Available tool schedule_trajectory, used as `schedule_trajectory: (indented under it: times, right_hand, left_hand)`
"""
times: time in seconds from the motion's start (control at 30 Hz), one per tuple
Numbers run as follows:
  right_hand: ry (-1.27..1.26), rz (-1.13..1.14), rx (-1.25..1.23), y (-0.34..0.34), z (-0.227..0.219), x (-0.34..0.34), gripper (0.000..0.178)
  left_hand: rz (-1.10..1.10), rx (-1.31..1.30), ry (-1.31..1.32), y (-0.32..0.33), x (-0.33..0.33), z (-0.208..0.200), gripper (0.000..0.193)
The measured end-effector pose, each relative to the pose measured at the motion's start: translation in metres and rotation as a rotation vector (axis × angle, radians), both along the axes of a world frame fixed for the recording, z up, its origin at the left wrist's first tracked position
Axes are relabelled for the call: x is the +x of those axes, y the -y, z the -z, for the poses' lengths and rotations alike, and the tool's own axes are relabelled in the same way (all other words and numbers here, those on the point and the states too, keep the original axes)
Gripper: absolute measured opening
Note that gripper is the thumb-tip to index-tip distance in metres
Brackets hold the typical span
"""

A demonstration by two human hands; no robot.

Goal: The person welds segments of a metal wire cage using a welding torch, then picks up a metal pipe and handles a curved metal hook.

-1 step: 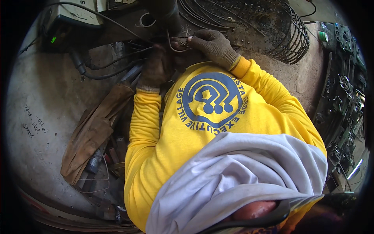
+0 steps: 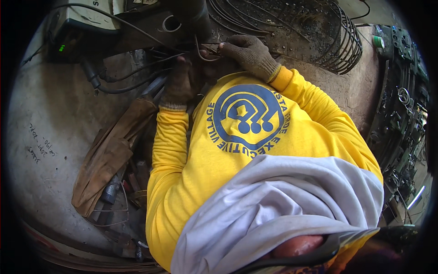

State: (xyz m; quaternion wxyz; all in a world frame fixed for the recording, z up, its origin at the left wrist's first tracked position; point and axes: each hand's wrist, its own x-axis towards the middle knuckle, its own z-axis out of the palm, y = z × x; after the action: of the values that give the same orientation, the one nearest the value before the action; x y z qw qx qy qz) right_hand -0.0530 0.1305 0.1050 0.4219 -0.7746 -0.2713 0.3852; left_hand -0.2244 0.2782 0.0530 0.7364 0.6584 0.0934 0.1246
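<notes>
My left hand (image 2: 178, 86), in a dark knitted glove, is beside a curved metal rod (image 2: 198, 48) with one digit pointing up; its other fingers are lost in shadow. To the right, my gloved right hand (image 2: 246, 51) is closed, thumb and fingers pinched together near the rod's bent end. A small brownish piece shows by the thumb tip, too dim to name. Behind the rod rises a thick dark metal post (image 2: 194, 20). Yellow sleeves cover both my arms.
A boxy machine (image 2: 86, 23) with a green display stands far left, with black cables (image 2: 123, 89) beneath. Brown cloth (image 2: 107, 155) lies left of me. A wire coil (image 2: 344, 43) sits far right, near dark metal parts (image 2: 397, 118). A short pipe ring (image 2: 172, 23) adjoins the post.
My left hand has shifted slightly, its raised digit a little lower and to the left, and it looks better lit. The right hand stays in almost the same place.
</notes>
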Motion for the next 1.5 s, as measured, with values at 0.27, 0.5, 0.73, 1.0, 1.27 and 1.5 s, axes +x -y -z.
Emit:
schedule_trajectory:
  times: [0.27, 0.5, 0.73, 1.0, 1.27, 1.5]
  right_hand:
    - [0.012, 0.003, -0.104, -0.008, 0.005, 0.001, 0.048]
    - [-0.027, 0.042, -0.083, -0.017, 0.016, 0.0, 0.05]
    - [-0.175, 0.097, -0.059, -0.017, 0.014, 0.009, 0.044]
    - [-0.178, 0.092, -0.099, -0.012, 0.02, 0.012, 0.043]
    - [-0.109, 0.076, -0.087, -0.013, 0.025, 0.016, 0.045]
    - [-0.162, 0.065, -0.036, -0.012, 0.033, 0.017, 0.041]
  left_hand:
    - [-0.166, -0.255, -0.263, -0.009, -0.001, 0.023, 0.019]
    - [-0.345, -0.172, -0.238, -0.007, 0.016, 0.035, 0.021]
    - [-0.459, -0.125, -0.28, 0.005, 0.032, 0.02, 0.024]
    - [-0.453, 0.16, -0.202, 0.01, 0.033, 0.007, 0.02]
    - [-0.476, 0.621, -0.112, 0.006, 0.033, 0.012, 0.017]
    - [-0.453, 0.891, -0.116, 0.004, 0.032, 0.018, 0.016]
